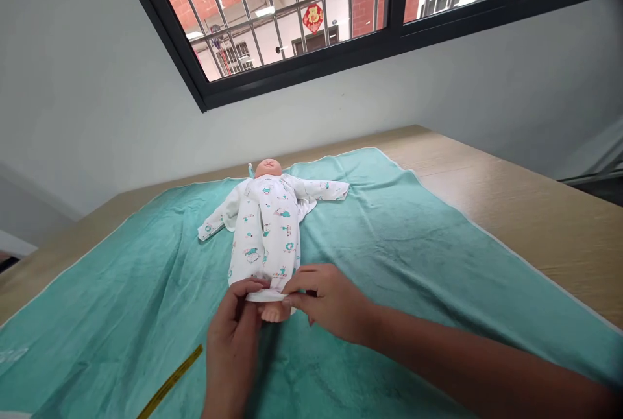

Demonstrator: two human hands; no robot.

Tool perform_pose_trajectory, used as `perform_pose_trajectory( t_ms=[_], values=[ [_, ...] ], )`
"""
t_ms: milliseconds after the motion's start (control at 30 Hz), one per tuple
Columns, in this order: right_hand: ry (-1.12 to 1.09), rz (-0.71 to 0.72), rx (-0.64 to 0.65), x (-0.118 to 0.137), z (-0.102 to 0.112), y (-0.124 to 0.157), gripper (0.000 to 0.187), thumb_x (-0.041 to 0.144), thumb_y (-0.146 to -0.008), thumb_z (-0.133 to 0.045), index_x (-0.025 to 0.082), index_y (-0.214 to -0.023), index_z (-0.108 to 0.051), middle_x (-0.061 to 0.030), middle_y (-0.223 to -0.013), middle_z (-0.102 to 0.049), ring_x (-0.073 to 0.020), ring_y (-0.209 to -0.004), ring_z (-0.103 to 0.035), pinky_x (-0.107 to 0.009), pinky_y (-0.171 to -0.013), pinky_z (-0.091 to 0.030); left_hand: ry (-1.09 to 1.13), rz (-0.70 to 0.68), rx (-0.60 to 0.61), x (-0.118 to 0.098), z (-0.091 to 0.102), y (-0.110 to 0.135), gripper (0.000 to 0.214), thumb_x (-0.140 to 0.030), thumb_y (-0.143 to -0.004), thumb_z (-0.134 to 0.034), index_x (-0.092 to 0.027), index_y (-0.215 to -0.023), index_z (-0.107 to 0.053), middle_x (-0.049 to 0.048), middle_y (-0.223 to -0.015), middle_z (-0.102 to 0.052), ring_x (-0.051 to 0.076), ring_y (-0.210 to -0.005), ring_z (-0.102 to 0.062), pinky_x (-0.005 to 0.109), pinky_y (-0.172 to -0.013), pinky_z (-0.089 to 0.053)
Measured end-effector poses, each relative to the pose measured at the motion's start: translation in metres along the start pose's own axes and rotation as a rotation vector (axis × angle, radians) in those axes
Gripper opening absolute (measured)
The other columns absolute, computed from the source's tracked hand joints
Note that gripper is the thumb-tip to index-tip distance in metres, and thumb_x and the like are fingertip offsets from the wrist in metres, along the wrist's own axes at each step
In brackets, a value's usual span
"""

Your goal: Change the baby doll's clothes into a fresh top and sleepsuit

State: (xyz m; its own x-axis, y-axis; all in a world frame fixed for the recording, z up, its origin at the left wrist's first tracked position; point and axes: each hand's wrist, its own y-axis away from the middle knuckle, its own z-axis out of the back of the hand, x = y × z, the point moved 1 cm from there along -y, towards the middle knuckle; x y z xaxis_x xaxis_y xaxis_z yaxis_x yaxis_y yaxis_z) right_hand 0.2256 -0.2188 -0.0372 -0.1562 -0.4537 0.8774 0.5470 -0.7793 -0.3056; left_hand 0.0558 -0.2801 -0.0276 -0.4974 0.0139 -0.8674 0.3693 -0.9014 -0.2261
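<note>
A baby doll (265,224) lies on its back on a teal towel (389,257), head toward the window, dressed in a white printed romper. Its arms are spread out to the sides. My left hand (233,341) pinches the romper's trouser cuff at the doll's left-side leg end. My right hand (326,299) pinches the same hem from the right, thumb and fingers pressed together. A bare doll foot (273,312) pokes out between my two hands.
The towel covers a wooden table (511,192) that stands against a grey wall under a barred window (302,10). A yellow measuring tape (170,383) lies on the towel near the front left. Bare wood shows along the right side.
</note>
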Motion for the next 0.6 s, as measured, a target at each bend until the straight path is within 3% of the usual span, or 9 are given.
perform_pose_trajectory(
  t_ms=[67, 133, 233, 433, 500, 600],
  values=[
    [-0.069, -0.051, 0.050, -0.001, 0.001, 0.000, 0.015, 0.026, -0.088, -0.057, 0.019, -0.082, -0.069, 0.0014, -0.075, -0.063, -0.0076, -0.052, -0.054, -0.021, -0.054, -0.041, 0.001, 0.013, -0.033, 0.006, 0.003, 0.001, 0.016, -0.028, -0.081, -0.054, -0.022, -0.094, -0.062, 0.0046, -0.109, -0.069, 0.022, -0.102, -0.063, 0.030, -0.080, -0.052],
    [-0.023, -0.017, 0.062, -0.001, 0.002, 0.000, 0.013, 0.027, -0.086, -0.059, 0.019, -0.080, -0.068, 0.0022, -0.073, -0.063, -0.0078, -0.056, -0.054, -0.021, -0.056, -0.040, -0.036, -0.022, -0.050, 0.012, 0.006, 0.002, 0.016, -0.028, -0.080, -0.056, -0.022, -0.094, -0.062, 0.0050, -0.110, -0.068, 0.022, -0.103, -0.063, 0.032, -0.083, -0.052],
    [0.138, 0.031, 0.072, 0.001, 0.000, 0.003, 0.016, 0.033, -0.086, -0.061, 0.019, -0.079, -0.065, 0.0027, -0.070, -0.062, -0.0087, -0.062, -0.052, -0.021, -0.059, -0.036, -0.116, -0.113, 0.019, 0.017, 0.006, 0.004, 0.019, -0.026, -0.079, -0.057, -0.022, -0.096, -0.062, 0.0055, -0.109, -0.067, 0.023, -0.102, -0.063, 0.036, -0.090, -0.051],
    [0.464, 0.019, 0.172, -0.004, -0.009, 0.006, 0.043, 0.061, -0.076, -0.065, 0.019, -0.084, -0.059, -0.0010, -0.079, -0.064, -0.0134, -0.065, -0.054, -0.025, -0.057, -0.030, -0.211, -0.315, 0.149, 0.022, 0.003, 0.005, 0.026, -0.016, -0.078, -0.052, -0.022, -0.100, -0.065, 0.0083, -0.115, -0.064, 0.024, -0.112, -0.060, 0.043, -0.097, -0.049],
    [0.501, 0.016, 0.120, -0.006, -0.010, 0.006, 0.041, 0.059, -0.083, -0.059, 0.018, -0.084, -0.058, -0.0023, -0.082, -0.064, -0.0141, -0.068, -0.055, -0.026, -0.058, -0.032, -0.222, -0.354, 0.158, 0.024, 0.003, 0.006, 0.028, -0.015, -0.079, -0.052, -0.022, -0.102, -0.065, 0.0087, -0.117, -0.062, 0.024, -0.113, -0.059, 0.043, -0.097, -0.050],
    [0.461, 0.050, 0.085, -0.009, -0.011, 0.005, 0.020, 0.037, -0.085, -0.062, 0.018, -0.080, -0.059, -0.0021, -0.085, -0.062, -0.0126, -0.070, -0.055, -0.025, -0.059, -0.034, -0.208, -0.342, 0.131, 0.024, 0.003, 0.008, 0.025, -0.017, -0.080, -0.053, -0.023, -0.100, -0.065, 0.0079, -0.117, -0.062, 0.023, -0.111, -0.060, 0.039, -0.091, -0.053]
  ],
)
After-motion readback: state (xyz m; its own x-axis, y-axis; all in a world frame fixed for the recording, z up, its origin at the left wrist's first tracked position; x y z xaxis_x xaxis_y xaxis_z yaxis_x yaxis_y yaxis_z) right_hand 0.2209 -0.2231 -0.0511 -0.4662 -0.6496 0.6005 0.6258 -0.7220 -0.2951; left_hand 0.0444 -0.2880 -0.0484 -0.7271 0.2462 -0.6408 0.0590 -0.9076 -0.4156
